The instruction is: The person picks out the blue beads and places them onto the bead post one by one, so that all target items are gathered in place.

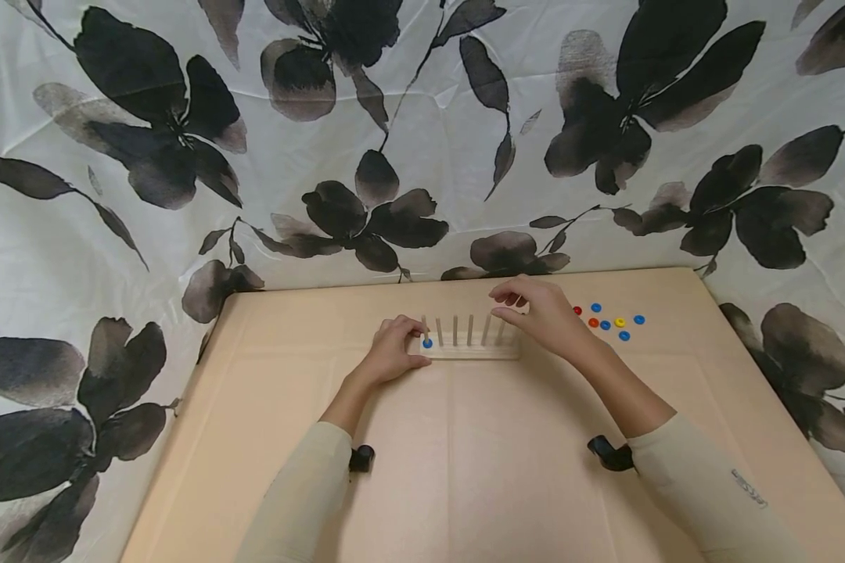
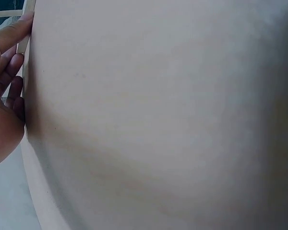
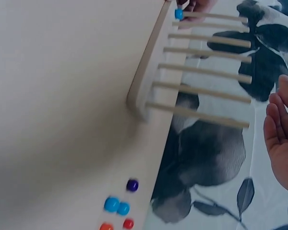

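A pale wooden base with several upright pegs (image 1: 472, 353) stands near the far side of the table. My left hand (image 1: 390, 350) grips its left end, thumb at the front and fingers round the back. One blue bead (image 1: 428, 343) sits low on the leftmost peg, beside those fingers. Over the rack's right end hovers my right hand (image 1: 545, 313), thumb and fingers apart with nothing visible between them. In the right wrist view this hand (image 3: 283, 134) is off the tips of the wooden pegs (image 3: 201, 115), fingers slightly bent. The left wrist view shows the left hand (image 2: 7, 67) at the base's edge.
Several loose beads lie right of the rack, among them a yellow bead (image 1: 620, 321), an orange bead (image 1: 593, 322) and a blue bead (image 1: 639, 320). The light-brown table (image 1: 408, 453) ends behind the rack at a white cloth with dark flowers (image 1: 458, 141).
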Demonstrator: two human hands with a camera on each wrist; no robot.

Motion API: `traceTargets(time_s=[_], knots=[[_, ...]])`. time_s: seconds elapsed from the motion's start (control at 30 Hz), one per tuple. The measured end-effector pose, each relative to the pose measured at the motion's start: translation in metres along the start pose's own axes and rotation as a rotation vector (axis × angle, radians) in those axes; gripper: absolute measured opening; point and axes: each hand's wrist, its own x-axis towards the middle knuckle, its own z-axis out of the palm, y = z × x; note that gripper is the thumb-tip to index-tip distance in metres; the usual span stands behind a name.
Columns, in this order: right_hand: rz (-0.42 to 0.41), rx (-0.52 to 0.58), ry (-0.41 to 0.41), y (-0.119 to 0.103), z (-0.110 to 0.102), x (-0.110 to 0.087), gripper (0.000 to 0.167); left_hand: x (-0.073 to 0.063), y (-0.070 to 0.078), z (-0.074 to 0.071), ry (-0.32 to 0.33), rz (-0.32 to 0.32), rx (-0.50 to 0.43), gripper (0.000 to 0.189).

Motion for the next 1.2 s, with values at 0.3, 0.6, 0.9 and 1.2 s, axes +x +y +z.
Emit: traceTargets(time_s=[0.3,0.6,0.9,1.2], knots=[[0.004,-0.048,0.105,0.037,-0.026,-0.026,0.027,0.003,0.0,0.0,0.01,-0.001,0.003,0.051],[0.11,-0.084,0.077,0.085,-0.035,-0.057,0.031,0.006,0.0,0.001,0.016,-0.011,0.006,0.052],[0.197,-0.096,-0.061,0.11,-0.026,-0.073,0.036,0.006,-0.001,0.004,0.025,-0.01,0.007,0.053],[0.232,-0.125,-0.152,0.119,-0.014,-0.074,0.039,0.008,0.001,0.003,0.027,-0.014,0.011,0.054]])
